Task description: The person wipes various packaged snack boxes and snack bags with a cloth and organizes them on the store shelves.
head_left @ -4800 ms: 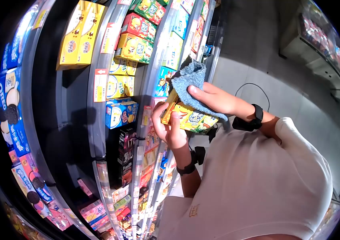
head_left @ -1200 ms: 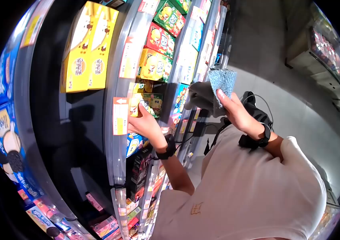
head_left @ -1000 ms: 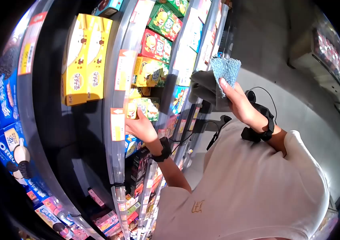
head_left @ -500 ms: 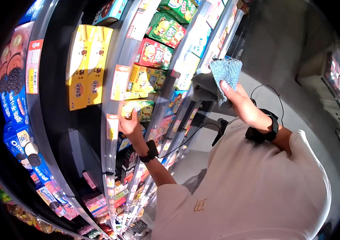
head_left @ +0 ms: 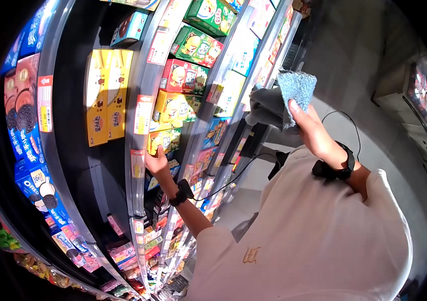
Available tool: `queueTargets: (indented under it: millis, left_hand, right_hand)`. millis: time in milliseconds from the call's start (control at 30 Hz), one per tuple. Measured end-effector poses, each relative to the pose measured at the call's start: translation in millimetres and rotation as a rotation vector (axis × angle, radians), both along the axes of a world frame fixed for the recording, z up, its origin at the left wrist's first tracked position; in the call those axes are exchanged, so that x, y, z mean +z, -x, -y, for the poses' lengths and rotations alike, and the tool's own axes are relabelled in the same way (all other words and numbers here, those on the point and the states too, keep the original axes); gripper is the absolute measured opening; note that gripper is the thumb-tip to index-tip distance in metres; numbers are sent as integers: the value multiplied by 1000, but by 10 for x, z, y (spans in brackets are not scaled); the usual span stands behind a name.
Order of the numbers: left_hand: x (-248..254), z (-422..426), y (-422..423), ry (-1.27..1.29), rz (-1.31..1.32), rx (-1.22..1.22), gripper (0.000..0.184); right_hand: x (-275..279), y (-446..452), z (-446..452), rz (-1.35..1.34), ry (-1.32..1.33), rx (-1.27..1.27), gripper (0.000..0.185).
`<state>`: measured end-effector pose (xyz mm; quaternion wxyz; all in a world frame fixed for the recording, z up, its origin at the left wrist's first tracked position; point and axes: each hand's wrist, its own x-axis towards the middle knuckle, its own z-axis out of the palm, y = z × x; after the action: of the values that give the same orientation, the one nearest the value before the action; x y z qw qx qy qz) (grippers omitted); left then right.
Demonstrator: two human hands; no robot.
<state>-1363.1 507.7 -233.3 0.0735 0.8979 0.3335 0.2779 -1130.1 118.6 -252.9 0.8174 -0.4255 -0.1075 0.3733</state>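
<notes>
My left hand (head_left: pixel 158 165) is at the shelf on the left, its thumb against the front of a yellow-and-green snack box (head_left: pixel 169 140). The other fingers curl behind the price rail and are mostly hidden. Directly above that box is a yellow snack box (head_left: pixel 169 108), with a red one (head_left: pixel 183 76) and a green one (head_left: pixel 197 46) farther up the row. Out over the aisle, my right hand (head_left: pixel 310 125) grips a fuzzy blue-grey cloth (head_left: pixel 297 90), thumb on its near face. A dark grey part hangs beside the cloth.
Tall yellow boxes (head_left: pixel 108 98) stand on the neighbouring shelf. Blue cookie packs (head_left: pixel 40 185) line the far left. Price rails (head_left: pixel 143 118) edge the shelves. A thin black cable (head_left: pixel 253 158) runs between my wrist straps. Across the aisle floor (head_left: pixel 339 65) stands a display case (head_left: pixel 419 95).
The view has shifted slightly, so the shelves sit lower and a little left. My left hand stays at the same box. The right hand with the cloth appears slightly farther right.
</notes>
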Motion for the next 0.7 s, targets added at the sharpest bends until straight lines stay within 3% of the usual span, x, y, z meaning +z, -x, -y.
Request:
queueTargets:
  millis: [133, 200, 233, 300, 367, 433, 500, 633, 700]
  left_hand:
    - [-37, 97, -10, -36, -27, 72, 57]
    - [-147, 192, -19, -340, 29, 40, 54]
    - [-125, 355, -101, -337, 37, 38, 54]
    - [-11, 867, -366, -663, 40, 28, 37]
    - [-162, 1285, -460, -407, 145, -74, 33]
    - [-294, 1843, -559, 247, 186, -142, 32]
    - [-174, 2430, -895, 484, 148, -376, 29]
    - [-252, 2985, -1678, 357, 77, -715, 37]
    - [-477, 3092, -1874, 301, -52, -664, 37]
  right_hand:
    - [-70, -59, 109, -23, -29, 27, 52]
    - [-65, -101, 109, -6, -43, 18, 54]
    - [-108, -125, 76, -77, -105, 20, 57]
    - [-184, -205, 81, -142, -166, 9, 60]
    - [-246, -296, 120, -234, -343, 144, 64]
    - [-317, -337, 121, -240, -354, 112, 67]
    - [-356, -373, 124, -242, -385, 85, 68]
    - [-654, -430, 130, -226, -315, 108, 60]
    - [-613, -448, 165, -238, -193, 61, 50]
